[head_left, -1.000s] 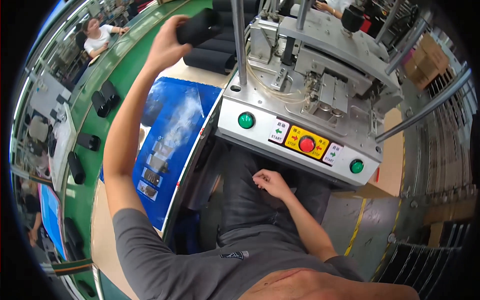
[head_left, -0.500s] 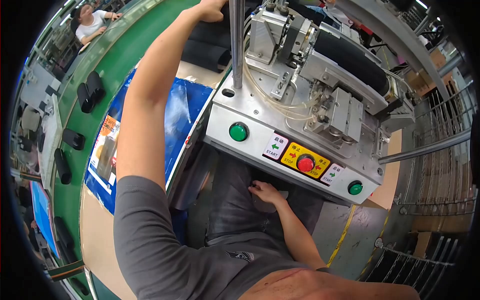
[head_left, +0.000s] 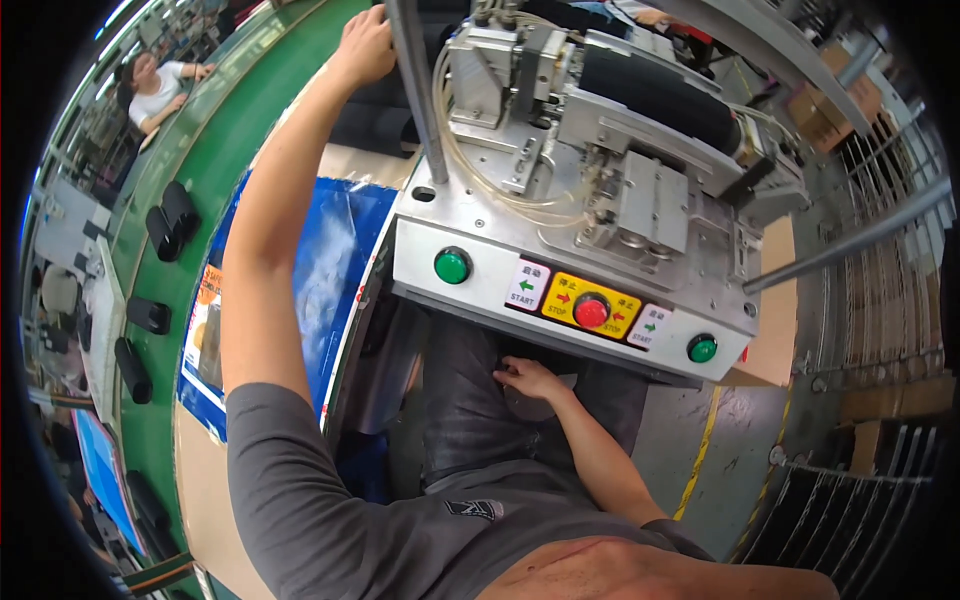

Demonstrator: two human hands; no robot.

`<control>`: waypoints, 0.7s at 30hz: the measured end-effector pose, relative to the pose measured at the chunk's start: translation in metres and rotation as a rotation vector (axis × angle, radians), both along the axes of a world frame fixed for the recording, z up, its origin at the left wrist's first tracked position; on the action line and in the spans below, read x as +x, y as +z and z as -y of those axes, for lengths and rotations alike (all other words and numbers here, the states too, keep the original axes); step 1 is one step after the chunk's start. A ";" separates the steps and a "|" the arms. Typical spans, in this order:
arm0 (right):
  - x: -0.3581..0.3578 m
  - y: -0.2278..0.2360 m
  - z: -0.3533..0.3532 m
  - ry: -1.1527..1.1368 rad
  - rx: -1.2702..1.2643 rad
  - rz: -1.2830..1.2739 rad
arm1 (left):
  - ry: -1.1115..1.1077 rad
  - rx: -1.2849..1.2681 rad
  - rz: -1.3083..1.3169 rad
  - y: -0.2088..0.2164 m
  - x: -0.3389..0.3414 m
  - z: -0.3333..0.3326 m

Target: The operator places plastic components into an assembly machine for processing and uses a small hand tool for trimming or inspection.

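Note:
Stretched to the far left, my left hand is beside the upright metal post of a machine. Its fingers are curled, and what they may hold is hidden. Dark cushion-like pieces lie just below that hand on the bench. My right hand rests over my lap below the machine's front panel, fingers pinched together. Something small and dark shows at its fingertips, too small to name. A black cylindrical sleeve sits on the machine, apart from both hands.
Two green buttons and a red stop button stand on the front panel. A green conveyor on the left carries several black pieces. Blue printed sheeting covers the bench. A co-worker sits beyond; wire racks stand right.
My left hand shows more fully now, beside the post, its fingers more curled. The view has shifted, so the machine appears farther left. My right hand stays over my lap.

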State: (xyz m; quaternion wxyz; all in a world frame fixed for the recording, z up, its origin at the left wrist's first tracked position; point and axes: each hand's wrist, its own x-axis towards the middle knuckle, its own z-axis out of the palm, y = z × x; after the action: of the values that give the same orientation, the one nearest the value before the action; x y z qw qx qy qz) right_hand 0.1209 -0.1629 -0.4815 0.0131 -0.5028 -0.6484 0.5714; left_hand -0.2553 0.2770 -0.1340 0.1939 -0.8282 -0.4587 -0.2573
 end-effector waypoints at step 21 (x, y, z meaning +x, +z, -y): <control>-0.004 0.031 0.009 0.057 0.146 0.075 | 0.148 -0.037 0.062 -0.104 -0.003 0.154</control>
State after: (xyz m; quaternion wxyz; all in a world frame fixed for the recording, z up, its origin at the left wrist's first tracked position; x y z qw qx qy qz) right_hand 0.1167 -0.1719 -0.4503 0.0095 -0.5029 -0.7025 0.5035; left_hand -0.2582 0.1226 -0.2380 0.1827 -0.7870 -0.5291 -0.2593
